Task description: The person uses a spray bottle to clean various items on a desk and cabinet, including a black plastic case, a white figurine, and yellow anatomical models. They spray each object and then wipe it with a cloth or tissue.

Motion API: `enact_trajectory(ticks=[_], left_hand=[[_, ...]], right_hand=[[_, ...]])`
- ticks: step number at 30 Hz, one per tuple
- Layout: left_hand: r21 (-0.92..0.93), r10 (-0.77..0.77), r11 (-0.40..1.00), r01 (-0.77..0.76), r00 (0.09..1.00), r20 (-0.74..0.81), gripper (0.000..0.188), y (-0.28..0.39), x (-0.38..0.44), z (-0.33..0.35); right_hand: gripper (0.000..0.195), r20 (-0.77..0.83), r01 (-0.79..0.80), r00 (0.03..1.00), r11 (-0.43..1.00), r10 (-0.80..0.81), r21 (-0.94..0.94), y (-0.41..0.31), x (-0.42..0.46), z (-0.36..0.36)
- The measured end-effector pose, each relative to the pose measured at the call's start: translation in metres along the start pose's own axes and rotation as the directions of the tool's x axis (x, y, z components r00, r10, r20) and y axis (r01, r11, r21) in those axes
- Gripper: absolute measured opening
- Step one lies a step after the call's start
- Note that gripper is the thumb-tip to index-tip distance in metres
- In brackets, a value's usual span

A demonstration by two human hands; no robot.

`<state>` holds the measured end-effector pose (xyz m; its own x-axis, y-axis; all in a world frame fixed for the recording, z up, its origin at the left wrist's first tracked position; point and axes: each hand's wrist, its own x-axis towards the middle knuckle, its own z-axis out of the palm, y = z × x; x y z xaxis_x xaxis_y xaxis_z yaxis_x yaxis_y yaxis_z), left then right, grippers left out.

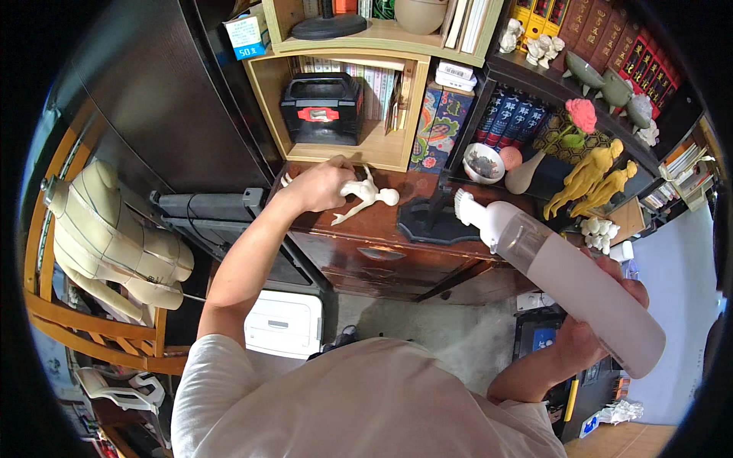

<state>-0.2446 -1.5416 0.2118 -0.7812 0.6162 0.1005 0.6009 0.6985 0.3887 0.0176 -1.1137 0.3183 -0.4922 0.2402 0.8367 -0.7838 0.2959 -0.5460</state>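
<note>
My left hand (325, 184) is closed around the lower part of a small white human figurine (366, 190), over the top of a reddish-brown wooden cabinet (312, 222). The figurine's head points right, with its arms spread and its legs partly hidden by the hand. On the right, my right hand (595, 326) grips a large translucent bottle (590, 286) by its lower half. The bottle tilts, its white brush head (471, 210) pointing up and left. Between the figurine and the brush head, a black stand (435, 220) rests on the cabinet top.
Behind the cabinet top, a wooden cubby (416, 114) holds a black toolbox (322, 109). At right, a dark shelf holds a white bowl (484, 163), a vase (524, 173) with a pink flower, and yellow figurines (584, 172). A dress form (120, 240) stands at left.
</note>
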Motion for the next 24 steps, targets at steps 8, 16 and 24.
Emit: enact_trajectory(ticks=[8,16,24], left_hand=[[0.012,0.010,1.000,-0.012,0.992,0.126,0.057,0.009,-0.004,-0.018],[-0.104,0.062,0.993,-0.060,0.998,0.019,0.058,-0.009,-0.014,-0.002],[-0.145,0.211,0.970,-0.197,0.974,0.086,0.060,-0.025,-0.008,-0.003]], right_hand=[[0.087,0.030,0.000,1.000,0.988,-0.004,0.155,0.010,0.002,-0.007],[0.084,0.044,0.004,0.999,0.973,-0.015,0.232,0.007,0.003,-0.009],[0.084,-0.050,-0.010,0.999,0.998,0.013,0.062,0.000,-0.011,-0.006]])
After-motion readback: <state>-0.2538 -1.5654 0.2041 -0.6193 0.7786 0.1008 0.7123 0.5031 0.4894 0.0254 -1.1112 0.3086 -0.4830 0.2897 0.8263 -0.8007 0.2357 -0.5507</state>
